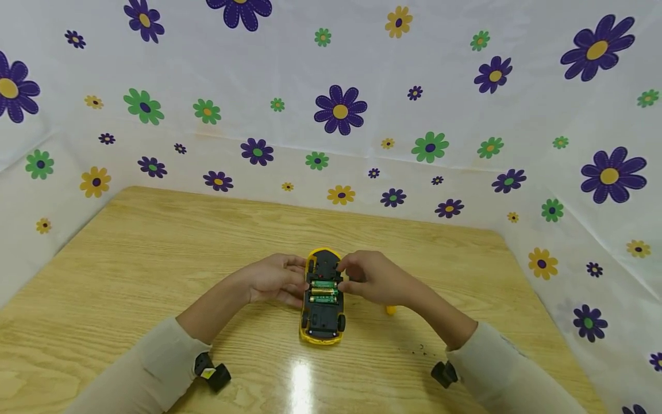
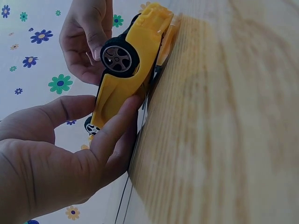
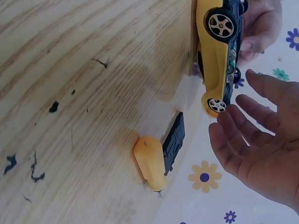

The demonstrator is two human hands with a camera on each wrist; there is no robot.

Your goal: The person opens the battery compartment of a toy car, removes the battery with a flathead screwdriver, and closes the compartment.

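A yellow toy car (image 1: 322, 329) lies upside down on the table, its black underside facing up. Three green-and-gold batteries (image 1: 323, 292) sit side by side in the uncovered battery compartment. My left hand (image 1: 274, 280) grips the car along its left side; in the left wrist view the thumb is on the edge of the underside and the fingers are against the yellow body (image 2: 112, 95). On the other side is my right hand (image 1: 374, 279), with loosely bent, spread fingers (image 3: 232, 128) close to the car's edge and nothing between them.
A rounded yellow-orange piece (image 3: 150, 161) lies on the table right of the car, partly hidden by the right forearm in the head view. Beside it is a flat black plastic piece (image 3: 174, 143). Dark marks (image 1: 421, 349) spot the tabletop. Flower-print cloth (image 1: 289, 86) stands behind the table.
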